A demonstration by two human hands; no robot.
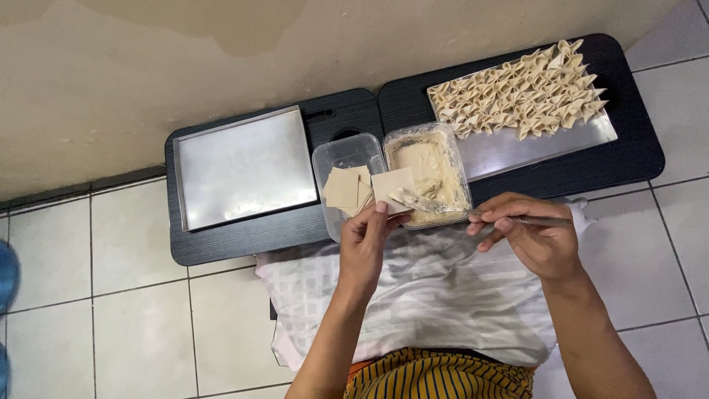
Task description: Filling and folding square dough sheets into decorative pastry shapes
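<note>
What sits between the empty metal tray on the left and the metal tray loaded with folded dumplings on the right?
In the head view, two clear plastic tubs: one holding square dough wrappers, beside it one of pale creamy filling.

Blue thing [6, 277] cut off at left edge; perhaps cloth.

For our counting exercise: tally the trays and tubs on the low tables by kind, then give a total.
Metal trays: 2, one bare, one with folded dumplings
Clear plastic tubs: 2, wrappers, filling
Black tables: 2
Total: 6
</note>
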